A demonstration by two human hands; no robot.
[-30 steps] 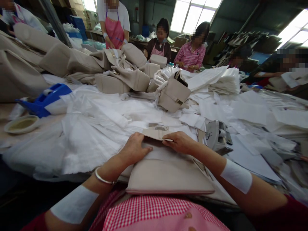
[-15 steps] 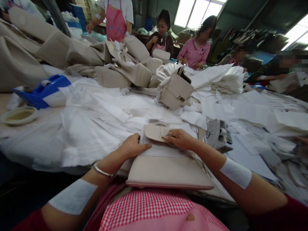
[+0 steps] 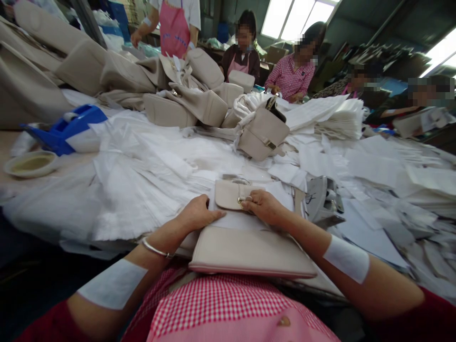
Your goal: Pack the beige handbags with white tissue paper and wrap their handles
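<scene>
A beige bag lies in front of me at the table edge, against my checked apron. White paper sits over its upper part, and a beige flap with a gold-coloured clasp lies above the paper. My right hand pinches the flap at the clasp. My left hand rests at the left edge of the white paper, thumb over it and the other fingers partly hidden; whether it grips the paper is unclear.
A blue tape dispenser and a shallow dish are at left. A grey dispenser stands right of my hands. White sheets spread around, with beige bags behind. Several people work across the table.
The flap has tilted slightly and now shows more of its face, with my right hand still at the clasp. My left hand has barely moved. The view has shifted slightly.
</scene>
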